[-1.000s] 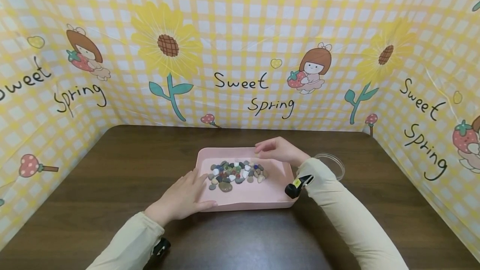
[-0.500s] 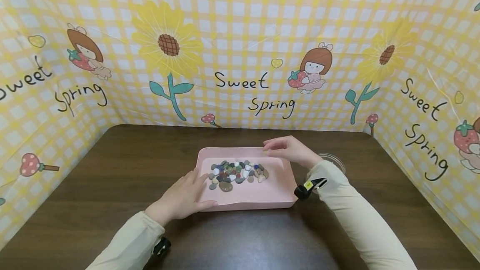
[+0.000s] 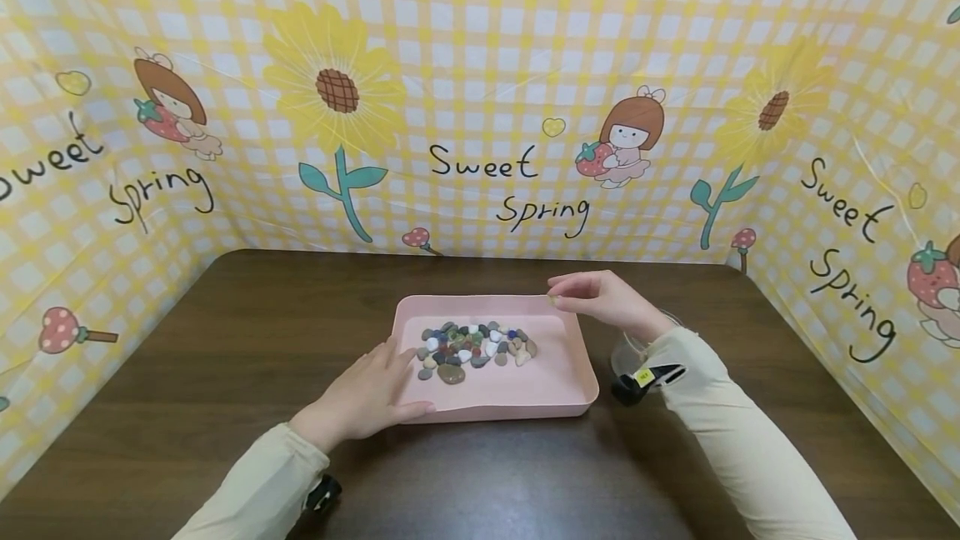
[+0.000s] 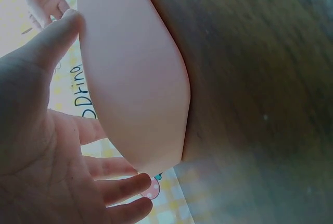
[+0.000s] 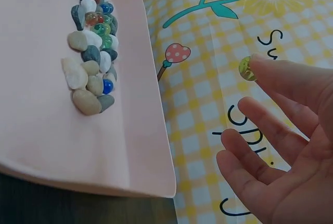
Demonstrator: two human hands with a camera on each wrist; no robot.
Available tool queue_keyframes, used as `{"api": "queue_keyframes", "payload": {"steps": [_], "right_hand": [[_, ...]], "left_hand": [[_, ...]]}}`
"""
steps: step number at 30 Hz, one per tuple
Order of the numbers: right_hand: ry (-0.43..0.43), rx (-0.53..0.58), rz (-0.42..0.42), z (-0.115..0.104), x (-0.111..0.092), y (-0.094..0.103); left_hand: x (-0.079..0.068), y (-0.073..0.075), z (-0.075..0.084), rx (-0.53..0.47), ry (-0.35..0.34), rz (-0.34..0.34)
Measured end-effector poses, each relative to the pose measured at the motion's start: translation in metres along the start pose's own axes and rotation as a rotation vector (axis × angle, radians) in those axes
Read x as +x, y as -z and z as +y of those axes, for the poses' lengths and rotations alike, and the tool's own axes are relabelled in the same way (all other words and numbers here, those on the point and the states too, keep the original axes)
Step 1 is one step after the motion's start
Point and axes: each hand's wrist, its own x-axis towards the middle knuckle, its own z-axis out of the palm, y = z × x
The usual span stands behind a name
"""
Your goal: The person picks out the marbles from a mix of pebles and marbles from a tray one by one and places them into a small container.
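A pink tray [image 3: 562, 373] sits on the table with a cluster of pebbles [image 3: 452, 373] and coloured glass marbles [image 5: 107, 86] towards its left and middle. My left hand [image 3: 367, 394] rests at the tray's left end, thumb on the front rim and fingers spread loosely along the side. Between thumb and index finger my right hand [image 3: 607, 302] pinches a yellow-green glass marble [image 5: 248, 69], its other fingers loosely bent. That hand is up at the tray's back right corner. Below its wrist stands a round clear glass container [image 3: 628, 354], partly hidden by the sleeve.
The dark wooden table [image 3: 262, 340] reaches to a yellow checked cloth [image 3: 465, 90] that hangs at the back and both sides. Black wrist cameras are strapped at both sleeves.
My right hand has moved right with the marble, from over the tray to its back right corner. More of the tray shows now. The left hand and the tray have stayed put.
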Motion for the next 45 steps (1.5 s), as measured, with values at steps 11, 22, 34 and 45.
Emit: {"api": "queue_keyframes", "payload": {"steps": [11, 22, 34, 45], "right_hand": [[0.017, 0.039, 0.038, 0.009, -0.018, 0.012], [0.059, -0.046, 0.146, 0.021, -0.041, 0.033], [0.036, -0.054, 0.286, 0.036, -0.057, 0.044], [0.113, 0.040, 0.387, 0.060, -0.064, 0.047]], "left_hand": [[0.000, -0.002, -0.002, -0.002, 0.002, 0.004], [-0.001, -0.002, -0.002, -0.024, 0.014, -0.015], [0.002, -0.003, -0.002, -0.020, 0.011, -0.004], [0.002, -0.005, -0.003, -0.020, 0.011, -0.001]]}}
